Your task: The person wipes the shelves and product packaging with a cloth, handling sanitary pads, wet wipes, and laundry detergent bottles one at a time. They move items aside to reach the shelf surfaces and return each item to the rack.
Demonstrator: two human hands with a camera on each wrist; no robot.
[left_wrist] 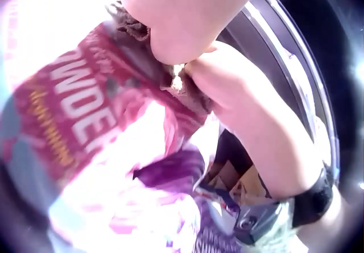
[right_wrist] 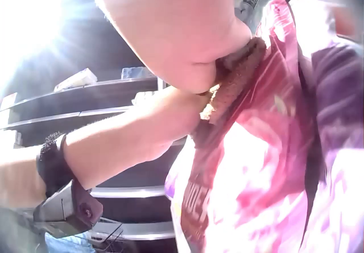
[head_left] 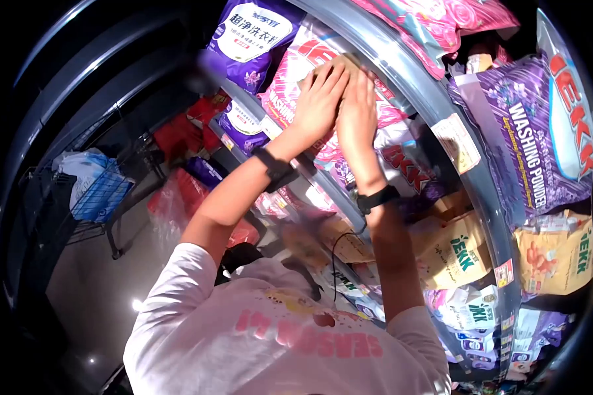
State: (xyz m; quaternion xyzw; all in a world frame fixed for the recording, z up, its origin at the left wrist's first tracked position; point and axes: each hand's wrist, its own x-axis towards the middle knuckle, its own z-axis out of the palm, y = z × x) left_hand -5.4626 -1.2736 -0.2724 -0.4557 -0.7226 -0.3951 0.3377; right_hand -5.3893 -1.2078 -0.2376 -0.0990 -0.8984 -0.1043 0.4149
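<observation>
Both hands lie side by side on top of a pink-and-white washing powder bag (head_left: pixel 284 80) on the shelf in the head view. My left hand (head_left: pixel 321 99) and right hand (head_left: pixel 358 113) touch along their inner edges, with fingers stretched forward. Beneath them is a brown cloth (left_wrist: pixel 193 98), its fuzzy edge poking out in the left wrist view. It also shows as a brown strip (right_wrist: pixel 242 74) against the pink bag in the right wrist view. The palms press over this cloth, and the fingertips are hidden in both wrist views.
A purple detergent bag (head_left: pixel 252 39) stands left of the pink one. Purple washing powder (head_left: pixel 524 135) and tan bags (head_left: pixel 451 250) fill shelves at right. A curved grey shelf edge (head_left: pixel 435 99) runs close beside the right arm. A wire basket cart (head_left: pixel 105 191) stands at left.
</observation>
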